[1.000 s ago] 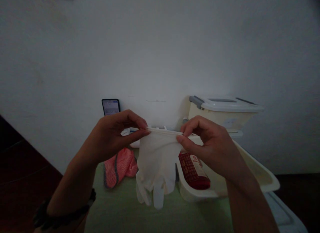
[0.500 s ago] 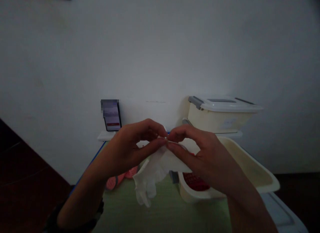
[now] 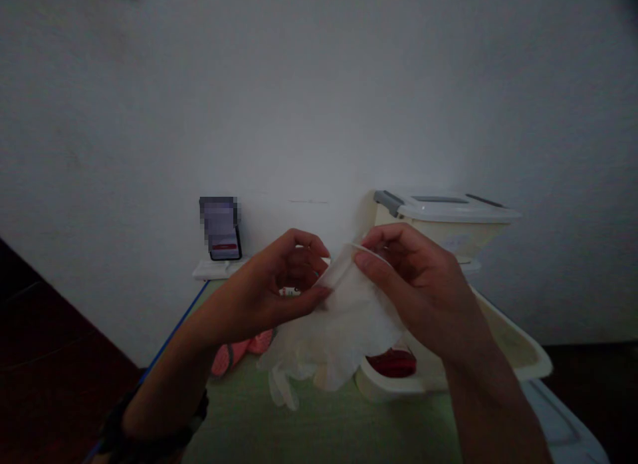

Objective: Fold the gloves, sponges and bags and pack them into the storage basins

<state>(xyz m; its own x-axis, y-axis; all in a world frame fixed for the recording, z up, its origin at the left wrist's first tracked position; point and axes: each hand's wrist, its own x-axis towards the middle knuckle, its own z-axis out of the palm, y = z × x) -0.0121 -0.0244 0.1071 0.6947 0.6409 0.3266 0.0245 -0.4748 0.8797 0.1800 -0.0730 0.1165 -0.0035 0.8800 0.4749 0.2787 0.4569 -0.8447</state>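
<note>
A thin white disposable glove (image 3: 343,324) hangs between my hands, its limp fingers dangling over the table. My right hand (image 3: 416,278) pinches the rolled cuff between thumb and fingers. On the other side of the cuff is my left hand (image 3: 279,278), thumb against the near edge and curled fingers behind it, gripping the glove. A dark band circles my left wrist. Behind the glove, below my right hand, something red (image 3: 392,363) lies in a cream bin (image 3: 393,387), partly hidden.
A phone (image 3: 223,228) stands on a white ledge (image 3: 212,270) by the wall. Pink items with grey trim (image 3: 232,356) lie on the green table (image 3: 319,427), left of the glove. A lidded cream storage box (image 3: 438,234) stands at the back right.
My hands have moved apart, the right one up and to the right. The glove's cuff is now spread wider and its body hangs more unfolded.
</note>
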